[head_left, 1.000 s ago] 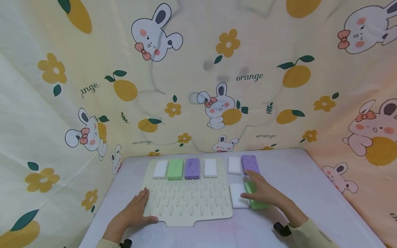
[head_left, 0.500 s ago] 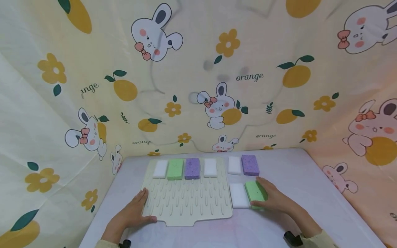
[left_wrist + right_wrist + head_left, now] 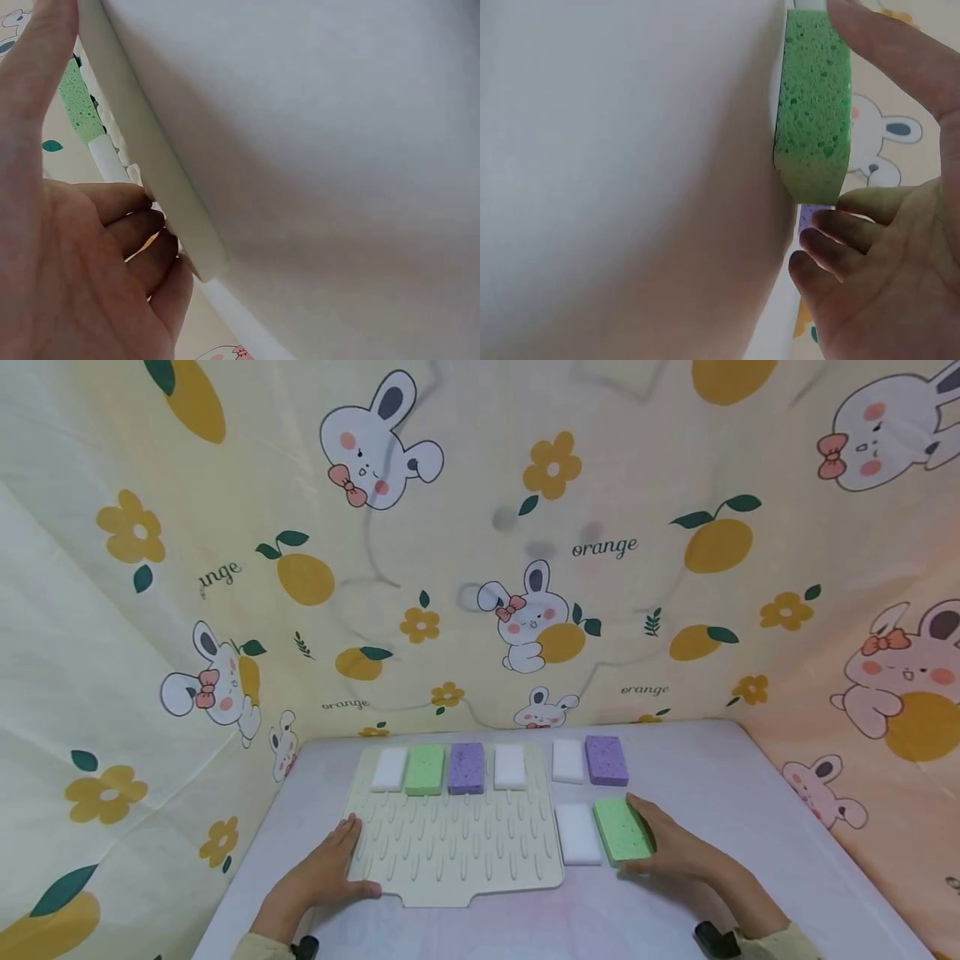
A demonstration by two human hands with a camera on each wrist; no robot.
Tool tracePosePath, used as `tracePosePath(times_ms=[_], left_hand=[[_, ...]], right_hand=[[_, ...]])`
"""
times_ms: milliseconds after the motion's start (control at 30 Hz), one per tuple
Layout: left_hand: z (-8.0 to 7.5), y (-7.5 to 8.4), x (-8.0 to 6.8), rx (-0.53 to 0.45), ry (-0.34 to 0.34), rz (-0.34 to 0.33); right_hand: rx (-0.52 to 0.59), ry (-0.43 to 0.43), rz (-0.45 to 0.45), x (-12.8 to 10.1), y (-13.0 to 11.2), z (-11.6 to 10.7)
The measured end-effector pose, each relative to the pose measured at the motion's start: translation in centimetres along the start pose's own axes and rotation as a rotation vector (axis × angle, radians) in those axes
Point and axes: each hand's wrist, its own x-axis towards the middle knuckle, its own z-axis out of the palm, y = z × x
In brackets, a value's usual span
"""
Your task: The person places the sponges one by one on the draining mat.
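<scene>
My right hand [image 3: 678, 852] holds a green sponge [image 3: 621, 828] by its near and far ends, thumb in front and fingers behind. In the right wrist view, the porous side of this sponge [image 3: 815, 90] shows between thumb and index finger. My left hand [image 3: 318, 868] rests at the front left corner of a cream ribbed drying mat [image 3: 450, 860]. Its fingers lie along the left edge and its thumb on the front edge. In the left wrist view, the fingertips [image 3: 142, 196] touch the mat's rim [image 3: 161, 157]. Left of the held sponge lies a white sponge [image 3: 579, 835].
Along the mat's back stand a white block [image 3: 390, 768], a green sponge [image 3: 425, 770], a purple sponge [image 3: 467, 768] and another white block [image 3: 510, 767]. Right of the mat, at the back, lie a white block [image 3: 567, 761] and a purple sponge [image 3: 607, 760]. Patterned cloth [image 3: 450, 568] walls the table.
My right hand has moved from above the purple and white sponges to the green sponge, then slightly right. The green sponge has turned slightly. My left hand has stayed in place.
</scene>
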Motion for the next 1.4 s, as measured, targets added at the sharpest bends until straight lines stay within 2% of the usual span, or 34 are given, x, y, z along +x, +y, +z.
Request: tracePosePath(times_ms=[500, 933, 1400], left_hand=[[0.0, -0.1, 0.1, 0.006, -0.02, -0.021], [0.0, 0.2, 0.4, 0.014, -0.025, -0.027], [-0.6, 0.7, -0.1, -0.001, -0.031, -0.028]], right_hand=[[0.061, -0.107, 0.032, -0.2, 0.5, -1.2], [0.037, -0.123, 0.039, 0.2, 0.8, -1.9], [0.042, -0.113, 0.008, 0.2, 0.6, -1.6]])
